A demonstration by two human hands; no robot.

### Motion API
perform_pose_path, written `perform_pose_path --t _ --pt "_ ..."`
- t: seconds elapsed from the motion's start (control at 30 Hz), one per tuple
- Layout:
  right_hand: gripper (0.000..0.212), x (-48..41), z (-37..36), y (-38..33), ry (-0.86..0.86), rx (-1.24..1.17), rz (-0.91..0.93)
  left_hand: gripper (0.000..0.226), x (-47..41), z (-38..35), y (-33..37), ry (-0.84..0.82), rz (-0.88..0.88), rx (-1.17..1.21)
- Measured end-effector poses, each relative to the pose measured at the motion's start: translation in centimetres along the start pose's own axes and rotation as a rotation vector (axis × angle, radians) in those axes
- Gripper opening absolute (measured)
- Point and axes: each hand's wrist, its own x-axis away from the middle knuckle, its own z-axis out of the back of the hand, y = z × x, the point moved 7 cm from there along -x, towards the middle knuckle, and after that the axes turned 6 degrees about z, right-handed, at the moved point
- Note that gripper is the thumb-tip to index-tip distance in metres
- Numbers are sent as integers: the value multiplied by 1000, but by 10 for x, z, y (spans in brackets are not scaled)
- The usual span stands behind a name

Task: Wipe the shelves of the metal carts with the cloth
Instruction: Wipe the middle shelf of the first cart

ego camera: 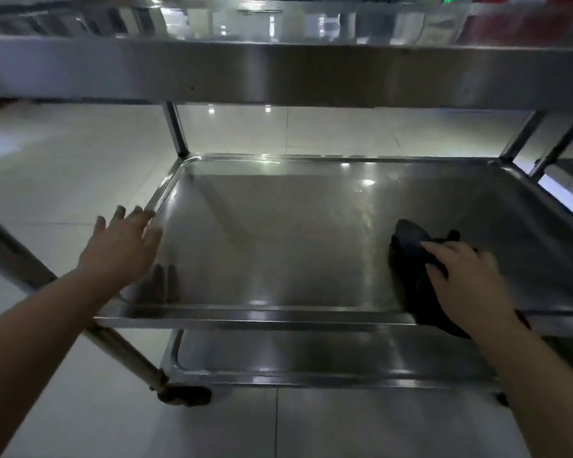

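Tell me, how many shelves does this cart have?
3: the top shelf overhead, the middle shelf under the right hand and cloth, the bottom shelf below it. More may be hidden.

One wide-angle view, worn on the person's head. It faces forward and down, low and close to the cart's middle shelf (pixel 278 242), sighting beneath the top shelf (pixel 278 74). Left hand (pixel 126 246) and right hand (pixel 470 279) enter from the bottom corners.

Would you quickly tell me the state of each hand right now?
Left hand: open, fingers spread, holding nothing.
Right hand: on the dark cloth on the middle shelf; gripping or pressing cannot be told.
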Motion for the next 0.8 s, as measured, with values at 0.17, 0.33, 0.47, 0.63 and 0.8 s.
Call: perform_pose_path --t 0.17,0.33,0.47,0.63,0.8 --pt "47 5 -14 -19 -196 69 -142 54 1 -15 -5 -168 -57 99" --pt "53 4 -18 -17 -248 27 -168 52 21 -22 -1 -165 -156 182" --pt "50 1 -19 -14 -182 -31 -167 53 28 -34 -4 -61 -223 121" --pt "48 -4 -22 -33 -131 -41 -231 49 39 -23 -9 45 -159 347" --pt "51 -22 -61 -161 -164 138 -122 48 45 -20 -4 24 -137 406"
